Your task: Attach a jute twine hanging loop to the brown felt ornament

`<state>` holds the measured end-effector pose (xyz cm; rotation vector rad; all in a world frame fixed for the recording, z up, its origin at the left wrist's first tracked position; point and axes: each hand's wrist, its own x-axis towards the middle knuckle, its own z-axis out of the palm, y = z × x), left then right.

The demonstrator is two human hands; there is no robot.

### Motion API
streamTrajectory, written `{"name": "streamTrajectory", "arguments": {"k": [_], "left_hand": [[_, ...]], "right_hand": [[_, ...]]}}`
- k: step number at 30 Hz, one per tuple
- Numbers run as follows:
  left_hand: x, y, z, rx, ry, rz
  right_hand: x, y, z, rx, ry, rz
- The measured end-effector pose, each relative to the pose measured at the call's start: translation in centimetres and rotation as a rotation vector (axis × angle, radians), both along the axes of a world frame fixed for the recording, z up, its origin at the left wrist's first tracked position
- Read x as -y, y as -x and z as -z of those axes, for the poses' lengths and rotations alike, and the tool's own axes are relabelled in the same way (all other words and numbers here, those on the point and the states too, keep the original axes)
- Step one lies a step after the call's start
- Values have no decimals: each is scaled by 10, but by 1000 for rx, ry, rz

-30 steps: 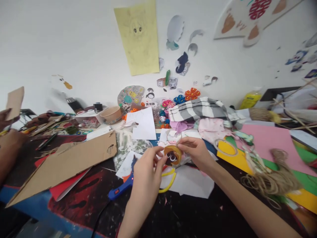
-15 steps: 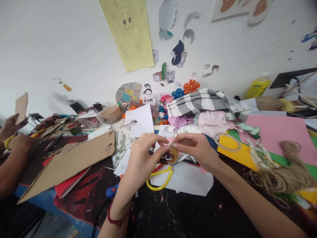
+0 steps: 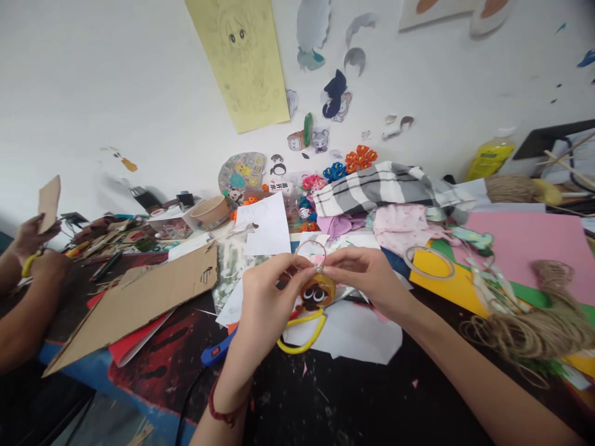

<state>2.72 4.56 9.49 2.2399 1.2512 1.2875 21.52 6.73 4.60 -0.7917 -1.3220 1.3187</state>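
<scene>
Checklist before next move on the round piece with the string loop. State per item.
1. Both hands on it: ok, left hand and right hand pinch at the top of the round piece.
2. Loop up: ok, it rises above the fingertips.
3. Loop secured: cannot tell, fingers cover its base.
4. Eyes unobstructed: ok, both show.
5. Area below hands clear: not ok, yellow handle and white paper lie there.
6. Glue gun nozzle clear: cannot tell, hidden by the left arm.

yellow drawing on wall | checked cloth | yellow bottle
</scene>
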Motion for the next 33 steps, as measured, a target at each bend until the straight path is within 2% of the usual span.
{"name": "streamTrajectory", "arguments": {"k": [5, 9, 12, 17, 21, 28, 33], "left_hand": [[1, -6, 5, 130, 18, -73], [1, -10, 7, 150, 9, -83], [0, -9, 7, 108, -4, -82], [-5, 0, 1, -89, -50, -92], [-10, 1, -4, -110, 31, -47], [-14, -1, -9, 110, 268, 126], [-16, 7, -15, 30, 309, 206]], "right_hand": [[-1, 5, 3, -60, 27, 13], [-1, 6, 4, -73, 33, 16], [-1, 5, 5, -51, 12, 41], [-2, 3, 7, 2, -8, 44], [-1, 5, 6, 34, -6, 24], [0, 7, 3, 41, -18, 21], [1, 7, 2, 22, -20, 52]]}}
